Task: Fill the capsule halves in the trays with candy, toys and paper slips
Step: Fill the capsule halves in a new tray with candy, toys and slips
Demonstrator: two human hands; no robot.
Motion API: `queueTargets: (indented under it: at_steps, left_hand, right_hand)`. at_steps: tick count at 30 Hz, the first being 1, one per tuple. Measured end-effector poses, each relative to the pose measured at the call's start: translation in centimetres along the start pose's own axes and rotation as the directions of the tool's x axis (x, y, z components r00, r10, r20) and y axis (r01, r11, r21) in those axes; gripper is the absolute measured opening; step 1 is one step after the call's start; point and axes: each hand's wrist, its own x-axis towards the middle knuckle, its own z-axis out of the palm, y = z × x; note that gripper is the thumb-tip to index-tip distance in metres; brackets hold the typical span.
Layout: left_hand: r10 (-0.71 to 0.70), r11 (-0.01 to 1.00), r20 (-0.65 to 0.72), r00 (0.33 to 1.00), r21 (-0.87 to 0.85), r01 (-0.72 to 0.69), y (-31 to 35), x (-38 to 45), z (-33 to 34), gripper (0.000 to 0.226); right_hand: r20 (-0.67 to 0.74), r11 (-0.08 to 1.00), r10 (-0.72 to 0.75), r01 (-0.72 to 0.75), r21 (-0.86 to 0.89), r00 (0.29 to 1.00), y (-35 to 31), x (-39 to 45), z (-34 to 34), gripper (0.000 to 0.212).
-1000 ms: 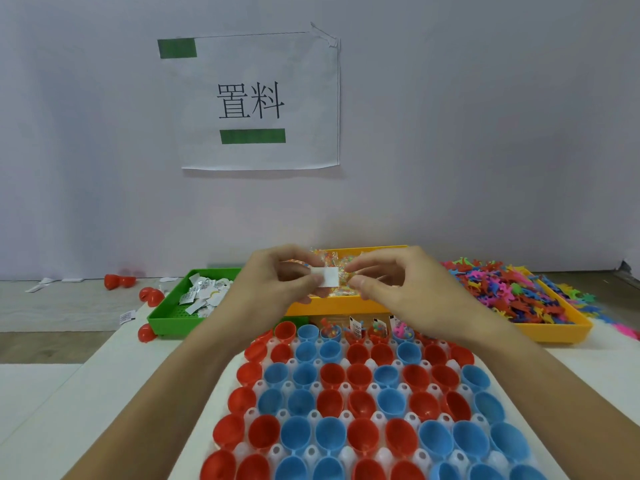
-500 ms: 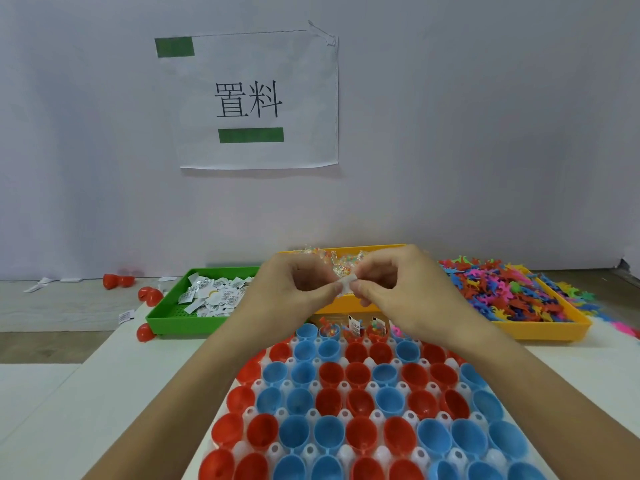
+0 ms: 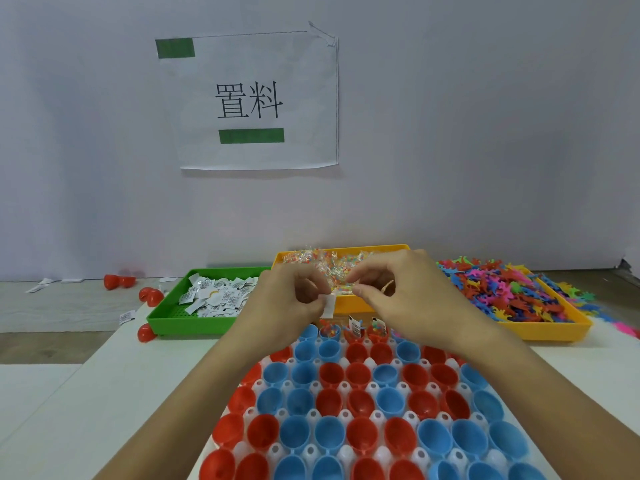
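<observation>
A small white paper slip [image 3: 327, 305] is pinched in the left hand [image 3: 291, 299]; the right hand [image 3: 391, 289] is curled, seemingly empty. Only a few far-row red and blue plastic capsule halves [image 3: 356, 403] appear filled; most are left.

Three supply trays, one green [image 3: 162, 318] and two yellow [image 3: 349, 303] [image 3: 554, 329], stood behind one capsule tray [image 3: 346, 388], with two hands [image 3: 284, 303] [image 3: 405, 296] and one wall sign [image 3: 256, 102].

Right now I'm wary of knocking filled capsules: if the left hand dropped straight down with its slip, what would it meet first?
Probably the blue capsule half in the far row below the left hand and paper slip; depth is unclear.
</observation>
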Motion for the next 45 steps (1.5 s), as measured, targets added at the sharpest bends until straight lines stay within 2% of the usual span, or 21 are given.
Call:
queueTargets:
  at_steps: [5, 36, 45]
  left_hand:
    - [-0.055, 0.998, -0.055, 0.997, 0.036, 0.058, -0.6, 0.1, 0.6, 0.015]
    - [-0.045, 0.997, 0.043, 0.998, 0.057, 0.042, -1.6, 0.0, 1.9, 0.014]
    - [-0.02, 0.992, 0.066, 0.998, 0.124, 0.011, -1.6, -0.1, 2.4, 0.027]
  right_hand:
    - [-0.002, 1.0, -0.012, 0.012, -0.019, 1.0, 0.1, 0.0, -0.1, 0.012]
    - [-0.018, 0.999, -0.037, 0.036, -0.019, 0.999, 0.3, 0.0, -0.5, 0.015]
    - [-0.018, 0.999, -0.042, 0.041, -0.024, 0.999, 0.3, 0.0, -0.5, 0.015]
